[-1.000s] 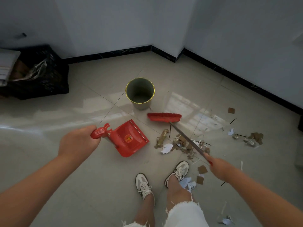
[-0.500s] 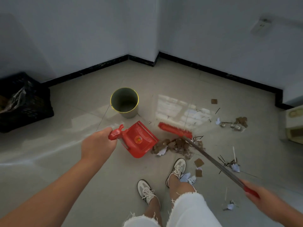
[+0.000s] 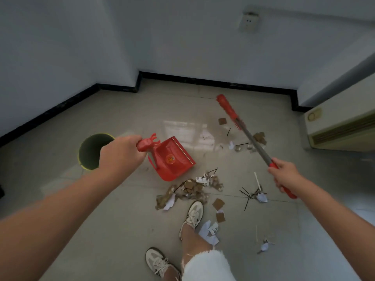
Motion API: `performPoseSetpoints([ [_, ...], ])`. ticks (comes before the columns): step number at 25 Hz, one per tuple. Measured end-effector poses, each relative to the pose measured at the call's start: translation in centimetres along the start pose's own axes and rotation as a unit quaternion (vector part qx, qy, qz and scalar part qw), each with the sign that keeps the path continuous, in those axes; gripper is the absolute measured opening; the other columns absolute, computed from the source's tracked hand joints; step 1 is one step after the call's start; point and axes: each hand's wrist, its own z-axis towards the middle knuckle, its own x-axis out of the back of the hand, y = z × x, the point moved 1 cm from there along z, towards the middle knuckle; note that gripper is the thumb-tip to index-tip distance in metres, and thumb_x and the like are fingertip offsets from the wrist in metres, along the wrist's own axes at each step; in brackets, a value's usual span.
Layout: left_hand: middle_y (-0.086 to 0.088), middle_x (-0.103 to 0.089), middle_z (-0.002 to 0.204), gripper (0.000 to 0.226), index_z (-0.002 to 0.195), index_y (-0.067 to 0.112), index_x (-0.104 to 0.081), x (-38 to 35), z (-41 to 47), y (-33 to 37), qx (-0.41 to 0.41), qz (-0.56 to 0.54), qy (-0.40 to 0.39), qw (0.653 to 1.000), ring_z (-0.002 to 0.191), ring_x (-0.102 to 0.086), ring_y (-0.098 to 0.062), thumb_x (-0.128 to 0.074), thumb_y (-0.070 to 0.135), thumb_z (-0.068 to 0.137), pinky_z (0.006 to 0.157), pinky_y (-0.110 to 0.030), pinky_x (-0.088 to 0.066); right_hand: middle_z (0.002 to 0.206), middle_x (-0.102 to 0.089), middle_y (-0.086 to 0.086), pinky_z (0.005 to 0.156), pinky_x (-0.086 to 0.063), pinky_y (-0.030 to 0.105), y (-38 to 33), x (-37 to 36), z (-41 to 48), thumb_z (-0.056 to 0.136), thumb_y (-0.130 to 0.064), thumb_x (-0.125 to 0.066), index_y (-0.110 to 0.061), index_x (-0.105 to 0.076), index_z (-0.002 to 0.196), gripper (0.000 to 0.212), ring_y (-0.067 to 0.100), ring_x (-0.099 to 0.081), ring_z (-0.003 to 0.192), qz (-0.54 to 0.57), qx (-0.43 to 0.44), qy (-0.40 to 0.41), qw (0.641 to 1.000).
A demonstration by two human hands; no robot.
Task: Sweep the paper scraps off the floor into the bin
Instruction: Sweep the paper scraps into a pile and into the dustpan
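Observation:
My left hand (image 3: 119,153) grips the handle of a red dustpan (image 3: 172,162), whose tray rests tilted on the tiled floor. My right hand (image 3: 285,173) holds the red grip of a broom (image 3: 251,136); its red brush head (image 3: 226,106) is lifted over the far floor near the wall. A heap of brown and white paper scraps (image 3: 188,189) lies just in front of the dustpan. Another cluster of scraps (image 3: 250,142) lies under the broom's shaft. A green bin (image 3: 89,151) with a yellow rim stands at the left, partly behind my left hand.
More scraps (image 3: 255,194) and torn white paper (image 3: 210,232) lie by my two feet in pale sneakers (image 3: 192,214). A cream appliance (image 3: 341,126) stands at the right wall. Black skirting lines the walls; a socket (image 3: 248,22) is on the far wall.
The view has swung right, so the bin now sits at the left. The broom's head has left the heap and swung far to the right, and the dustpan has moved closer to the heap.

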Motion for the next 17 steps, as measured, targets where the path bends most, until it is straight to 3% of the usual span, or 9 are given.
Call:
performPoseSetpoints([
  [2,-0.006,-0.068,0.066,0.01,0.082,0.018,-0.063,-0.6,4.1,2.6,0.029,-0.009,-0.172,0.985,0.063,-0.069,-0.028,-0.065,0.025,0.075,0.054,-0.034,-0.054,0.054,-0.042,0.011,0.037,-0.037,0.025,-1.9,1.6,4.8,0.091,-0.004,-0.046,-0.02,-0.05,0.133,0.046,0.019,-0.039,0.039,-0.019,0.009,-0.001,1.0],
  [4,-0.007,-0.07,0.072,0.03,0.091,0.016,-0.062,-0.6,6.9,4.6,0.032,-0.015,-0.254,0.967,0.058,-0.068,-0.024,-0.075,0.038,0.074,0.052,-0.035,-0.056,0.053,-0.042,0.012,0.036,-0.036,0.023,-3.1,2.1,9.2,0.091,-0.002,-0.042,-0.011,-0.052,0.125,0.036,0.018,-0.039,0.035,-0.028,0.002,-0.014,1.0],
  [6,-0.002,-0.066,0.08,0.048,0.089,0.023,-0.06,-0.7,9.3,7.2,0.02,-0.01,-0.228,0.973,0.065,-0.062,-0.017,-0.071,0.066,0.07,0.057,-0.031,-0.051,0.051,-0.043,0.012,0.031,-0.034,0.018,-3.8,2.1,13.3,0.091,0.0,-0.038,-0.004,-0.052,0.12,0.033,0.017,-0.037,0.024,-0.031,-0.011,-0.022,0.999],
  [8,0.005,-0.063,0.076,0.058,0.082,0.029,-0.06,-0.4,10.3,8.8,0.009,0.039,-0.152,0.988,0.07,-0.057,-0.013,-0.053,0.084,0.067,0.061,-0.03,-0.047,0.052,-0.044,0.013,0.031,-0.033,0.018,-4.3,0.6,15.8,0.09,0.003,-0.034,-0.003,-0.049,0.116,0.031,0.016,-0.035,0.021,-0.05,-0.014,-0.056,0.997],
  [10,0.005,-0.062,0.066,0.061,0.072,0.028,-0.061,0.3,10.6,9.3,0.0,0.086,-0.062,0.994,0.065,-0.056,-0.013,-0.045,0.087,0.069,0.056,-0.028,-0.042,0.054,-0.045,0.014,0.035,-0.033,0.02,-4.0,-1.0,16.7,0.089,0.002,-0.033,-0.006,-0.041,0.11,0.024,0.016,-0.037,0.027,-0.072,-0.01,-0.1,0.992],
  [12,0.002,-0.059,0.06,0.062,0.066,0.024,-0.062,1.4,10.4,8.8,0.024,0.051,-0.01,0.998,0.061,-0.054,-0.014,-0.046,0.084,0.071,0.055,-0.029,-0.041,0.057,-0.047,0.015,0.035,-0.034,0.021,-2.6,-2.2,15.4,0.089,-0.002,-0.038,-0.01,-0.038,0.109,0.022,0.02,-0.042,0.034,-0.096,-0.003,-0.117,0.988],
  [15,-0.003,-0.058,0.058,0.058,0.065,0.026,-0.065,3.8,10.6,7.2,0.082,-0.015,0.026,0.996,0.061,-0.055,-0.019,-0.05,0.081,0.073,0.054,-0.031,-0.04,0.072,-0.055,0.009,0.04,-0.037,0.023,1.8,-2.7,10.5,0.087,-0.012,-0.042,-0.019,-0.038,0.125,0.039,0.025,-0.053,0.051,-0.204,0.029,-0.108,0.973],
  [17,-0.002,-0.057,0.056,0.058,0.061,0.027,-0.063,4.7,10.4,6.1,0.079,-0.013,0.032,0.996,0.06,-0.056,-0.021,-0.05,0.083,0.071,0.054,-0.031,-0.039,0.076,-0.054,0.002,0.047,-0.04,0.026,4.2,-3.5,5.5,0.086,-0.011,-0.039,-0.025,-0.035,0.138,0.054,0.017,-0.055,0.059,-0.234,0.031,-0.131,0.963],
])
